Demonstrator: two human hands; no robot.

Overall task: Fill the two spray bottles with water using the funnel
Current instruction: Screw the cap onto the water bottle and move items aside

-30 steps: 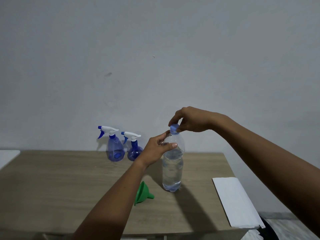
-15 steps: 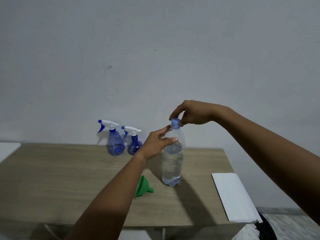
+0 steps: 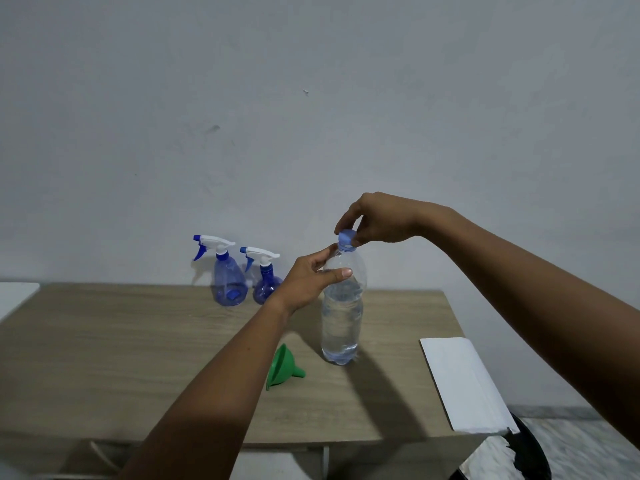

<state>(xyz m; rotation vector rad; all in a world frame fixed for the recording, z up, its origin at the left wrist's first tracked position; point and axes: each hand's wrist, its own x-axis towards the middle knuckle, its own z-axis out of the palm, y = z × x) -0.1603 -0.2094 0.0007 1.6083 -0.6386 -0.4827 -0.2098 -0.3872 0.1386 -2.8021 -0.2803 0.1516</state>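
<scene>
— On the pale wood-grain table (image 3: 104, 341), what stands where?

— A clear plastic water bottle (image 3: 342, 317) stands upright near the middle, its long axis vertical and its light blue screw cap (image 3: 346, 236) pointing up. It is partly filled; the water line sits about at the shoulder.

— And the hands?

— The left hand (image 3: 311, 278) is wrapped around the bottle's shoulder, thumb across the front. The right hand (image 3: 377, 220) comes from above, its fingertips pinched on the cap.

— Where is the funnel?

— The small green plastic funnel (image 3: 282, 368) lies on its side just left of the bottle's base, partly hidden behind the left forearm. Its axis runs roughly level, with the spout pointing right toward the bottle and the wide mouth facing left.

— The spray bottles?

— Two translucent blue spray bottles with white trigger heads stand upright at the table's far edge by the grey wall (image 3: 311, 98). The taller one (image 3: 225, 271) is on the left and the rounder, shorter one (image 3: 265, 277) is just beside it; both nozzles point left. Both are well apart from the funnel.

— Anything else?

— A flat white sheet (image 3: 464, 382) lies on the right edge, overhanging the corner.
</scene>
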